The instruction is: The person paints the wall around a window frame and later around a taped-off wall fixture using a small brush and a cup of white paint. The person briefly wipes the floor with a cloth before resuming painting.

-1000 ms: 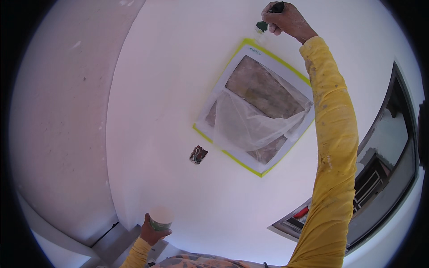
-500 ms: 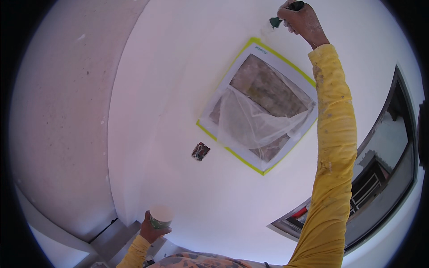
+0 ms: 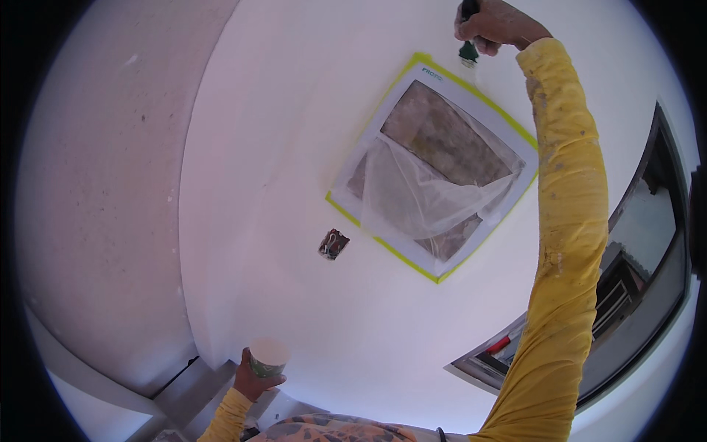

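Note:
High at the top of the view, my right hand (image 3: 497,23) is closed around the dark handle of a paintbrush (image 3: 468,53). Its pale bristles point down and touch or nearly touch the white wall (image 3: 398,324), just above a covered panel (image 3: 368,158). That panel has a white border edged with yellow-green tape, and a loose clear plastic sheet (image 3: 412,191) hangs across its brown middle. Low on the left, my left hand (image 3: 255,379) grips a green-sided cup (image 3: 269,359) with a whitish top; I cannot tell how full it is.
Left of the panel's lower corner, an open electrical box (image 3: 333,244) with wires is set in the wall. A dark-framed window (image 3: 641,317) lies to the right, behind my sleeve. A duller, unpainted-looking wall (image 3: 110,184) meets the white one at the left.
My right hand and the paintbrush have moved slightly right and down, and the brush has turned from slanting to nearly upright. The left hand with the cup has barely shifted.

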